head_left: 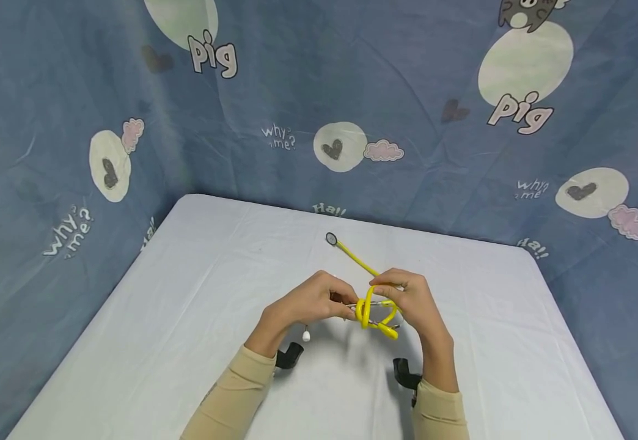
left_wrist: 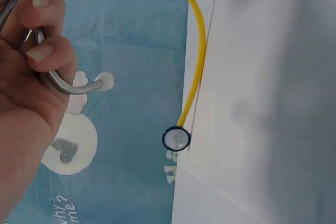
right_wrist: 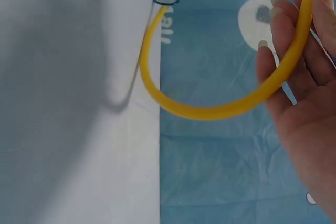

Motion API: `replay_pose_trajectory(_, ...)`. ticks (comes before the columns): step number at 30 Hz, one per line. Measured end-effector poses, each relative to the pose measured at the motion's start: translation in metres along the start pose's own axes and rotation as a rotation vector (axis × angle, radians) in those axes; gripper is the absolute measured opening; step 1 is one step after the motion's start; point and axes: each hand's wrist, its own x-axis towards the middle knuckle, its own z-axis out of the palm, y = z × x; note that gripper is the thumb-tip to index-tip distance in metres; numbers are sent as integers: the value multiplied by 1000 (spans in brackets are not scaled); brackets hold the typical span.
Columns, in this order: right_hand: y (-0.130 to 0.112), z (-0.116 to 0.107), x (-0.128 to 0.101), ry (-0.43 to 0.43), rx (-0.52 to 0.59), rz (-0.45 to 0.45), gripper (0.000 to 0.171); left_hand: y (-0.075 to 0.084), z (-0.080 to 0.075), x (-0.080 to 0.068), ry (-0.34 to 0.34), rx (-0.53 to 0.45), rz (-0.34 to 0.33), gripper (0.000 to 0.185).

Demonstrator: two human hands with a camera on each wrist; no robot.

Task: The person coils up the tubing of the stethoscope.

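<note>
A yellow stethoscope is held above the white table between both hands. My left hand grips its metal ear tubes, one of which curves past the fingers to a white eartip. Yellow tubing is looped around the metal tubes just right of the left fingers. My right hand pinches the tubing between thumb and fingers; in the right wrist view a length of tubing hangs in a bend from that hand. Beyond the hands, the round chest piece lies toward the table's far side.
The table has a white cloth. A blue printed curtain stands behind it and along the sides. Black wrist-camera mounts stick out below both wrists.
</note>
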Motion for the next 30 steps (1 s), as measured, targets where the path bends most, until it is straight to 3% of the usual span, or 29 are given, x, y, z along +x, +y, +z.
replay_pose_trajectory(5,-1,4,2,-10,4,-15,11,2,-5,-3,43,-53,-8,13)
replay_pose_trajectory(9,-1,8,3,1,-3,-25,12,1,-7,-4,102,-39,5,10)
replay_pose_trajectory(17,-5,18,4,13,14,68,15,-1,-13,-7,218,-64,-37,12)
replay_pose_trajectory(25,-7,24,5,-73,-58,87,20,-2,-15,-9,322,-45,-83,14)
replay_pose_trajectory(30,-10,24,3,-94,-59,106,13,-5,-17,-10,370,-41,-106,14)
